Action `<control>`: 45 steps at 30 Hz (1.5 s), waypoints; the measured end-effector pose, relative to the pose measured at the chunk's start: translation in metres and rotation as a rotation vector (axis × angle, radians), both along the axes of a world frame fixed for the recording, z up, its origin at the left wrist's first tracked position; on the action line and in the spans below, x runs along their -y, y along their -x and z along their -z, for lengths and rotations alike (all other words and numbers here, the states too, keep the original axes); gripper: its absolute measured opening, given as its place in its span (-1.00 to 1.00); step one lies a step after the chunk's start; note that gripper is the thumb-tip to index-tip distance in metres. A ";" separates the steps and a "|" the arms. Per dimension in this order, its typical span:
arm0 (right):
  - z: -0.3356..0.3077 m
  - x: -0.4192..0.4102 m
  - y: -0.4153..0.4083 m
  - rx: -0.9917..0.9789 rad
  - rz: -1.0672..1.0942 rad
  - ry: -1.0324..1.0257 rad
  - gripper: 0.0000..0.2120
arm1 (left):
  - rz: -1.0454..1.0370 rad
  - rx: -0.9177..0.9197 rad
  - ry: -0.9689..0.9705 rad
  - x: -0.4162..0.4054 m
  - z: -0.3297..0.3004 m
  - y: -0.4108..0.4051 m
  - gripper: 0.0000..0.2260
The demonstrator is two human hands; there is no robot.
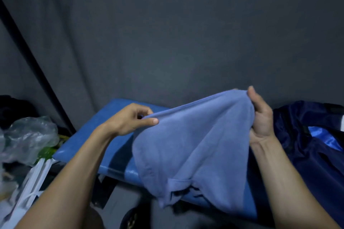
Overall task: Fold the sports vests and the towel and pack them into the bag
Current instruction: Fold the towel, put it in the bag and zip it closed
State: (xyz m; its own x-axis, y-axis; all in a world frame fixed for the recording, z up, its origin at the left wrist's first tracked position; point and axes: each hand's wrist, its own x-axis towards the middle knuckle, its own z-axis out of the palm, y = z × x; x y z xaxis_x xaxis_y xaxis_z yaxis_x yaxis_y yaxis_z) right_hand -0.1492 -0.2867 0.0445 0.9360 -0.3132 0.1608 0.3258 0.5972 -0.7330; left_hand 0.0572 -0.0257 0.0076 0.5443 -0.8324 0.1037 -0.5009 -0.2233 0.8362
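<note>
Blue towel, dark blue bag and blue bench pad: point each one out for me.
blue towel [193,143]: head view, middle of the hanging cloth.
dark blue bag [312,163]: head view, shiny side fabric at right.
blue bench pad [89,139]: head view, bare left part of the top.

We see a blue padded bench top [89,135] standing before a grey curtain [167,33] that fills the background. A dark pole [35,65] slants down across the curtain at the left. Left of the bench lies crumpled clear plastic [28,135], with white straps or strips [35,178] just below it.
</note>
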 end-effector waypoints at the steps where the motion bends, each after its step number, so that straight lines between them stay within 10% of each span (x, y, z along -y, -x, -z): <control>1: 0.000 0.002 0.001 -0.001 -0.021 -0.008 -0.70 | -0.053 -0.011 0.011 -0.008 0.004 -0.007 -0.51; 7: 0.011 0.015 0.003 -0.224 0.177 0.227 -0.58 | -0.374 -0.194 0.372 -0.040 0.009 -0.027 -0.89; 11: 0.012 -0.001 0.004 -0.219 0.212 0.646 -0.72 | -0.269 -0.476 0.663 -0.037 -0.020 -0.007 -0.48; 17: -0.006 -0.047 0.003 -0.050 -0.052 0.965 -0.65 | 0.300 -0.245 0.297 0.015 -0.055 0.076 -0.80; 23: -0.007 -0.035 0.015 -0.122 0.069 1.089 -0.70 | 0.191 -0.214 0.216 0.025 -0.055 0.087 -0.80; 29: 0.012 -0.003 0.009 -0.351 0.666 1.847 -0.92 | 0.079 -0.237 0.362 0.019 -0.064 0.085 -0.82; 36: -0.002 -0.011 0.010 -0.183 0.650 1.105 -0.72 | 0.763 -0.123 -0.031 0.044 -0.067 0.144 -0.84; 45: -0.001 -0.023 0.031 0.009 0.322 0.897 -0.81 | 0.139 -0.135 0.278 0.036 -0.047 0.099 -0.84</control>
